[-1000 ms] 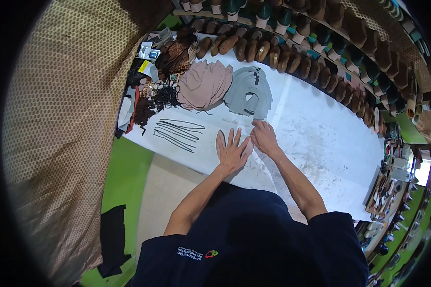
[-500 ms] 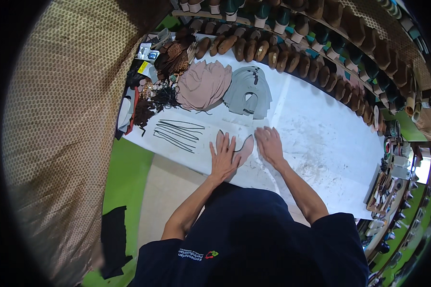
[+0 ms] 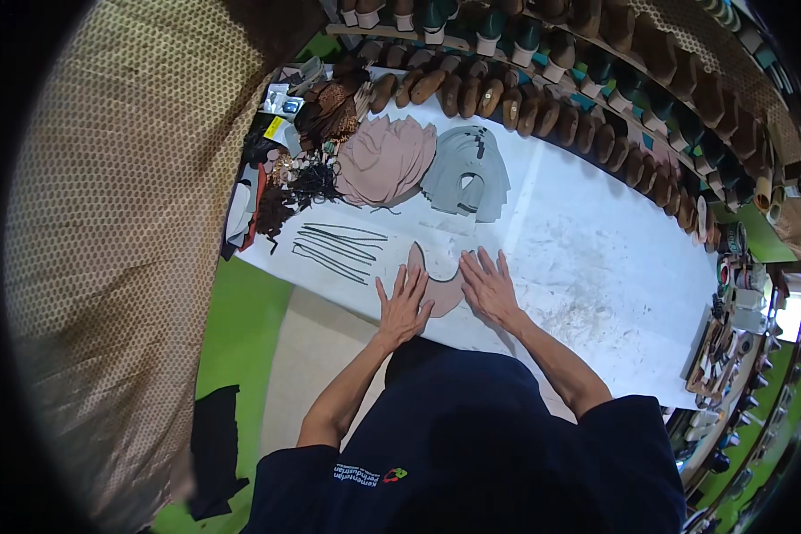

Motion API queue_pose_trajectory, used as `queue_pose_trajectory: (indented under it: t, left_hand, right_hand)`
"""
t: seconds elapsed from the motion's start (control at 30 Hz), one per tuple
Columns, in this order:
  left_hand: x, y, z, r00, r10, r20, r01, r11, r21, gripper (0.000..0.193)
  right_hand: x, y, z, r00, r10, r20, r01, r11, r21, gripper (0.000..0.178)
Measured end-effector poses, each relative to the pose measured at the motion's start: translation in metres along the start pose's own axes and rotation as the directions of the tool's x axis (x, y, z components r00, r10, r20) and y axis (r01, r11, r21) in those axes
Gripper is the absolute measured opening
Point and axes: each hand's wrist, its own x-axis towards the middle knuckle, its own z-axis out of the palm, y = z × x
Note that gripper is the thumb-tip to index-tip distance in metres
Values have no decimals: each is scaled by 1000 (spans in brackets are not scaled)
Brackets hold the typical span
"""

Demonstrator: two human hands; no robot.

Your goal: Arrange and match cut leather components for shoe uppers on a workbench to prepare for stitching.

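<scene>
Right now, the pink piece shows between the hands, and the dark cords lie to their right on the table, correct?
Not quite: the head view shows the dark cords to the left of the left hand and right hand. The pink piece does show between them; the cords are on the table.

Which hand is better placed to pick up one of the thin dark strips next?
Probably the left hand: it is nearer to the dark strips, whereas the right hand lies farther off, at the right end of the curved pink piece.

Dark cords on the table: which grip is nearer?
Left. The left grip is just right of the dark cords; the right grip is farther right, at the right side of the pink piece.
</scene>
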Motion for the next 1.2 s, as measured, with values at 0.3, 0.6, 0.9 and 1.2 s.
queue_pose_trajectory:
  t: [0.3, 0.6, 0.9, 1.2]
  left_hand:
    - [6, -3, -3, 1000, 5, 16, -5, 1000, -16, 71]
    - [17, -22, -5, 1000, 1, -28, -1, 1000, -5, 67]
    - [34, -45, -18, 987, 141, 77, -142, 990, 12, 64]
    - [50, -69, -30, 949, 276, 151, -277, 961, -13, 67]
  right_hand:
    - [-8, -17, 9, 998, -50, 25, 51, 998, -33, 59]
    - [-16, -45, 17, 1000, -4, -14, 3, 1000, -19, 54]
    - [-10, -78, 30, 981, 182, -69, -182, 983, 4, 50]
    - [3, -104, 33, 924, 333, -187, -345, 938, -34, 41]
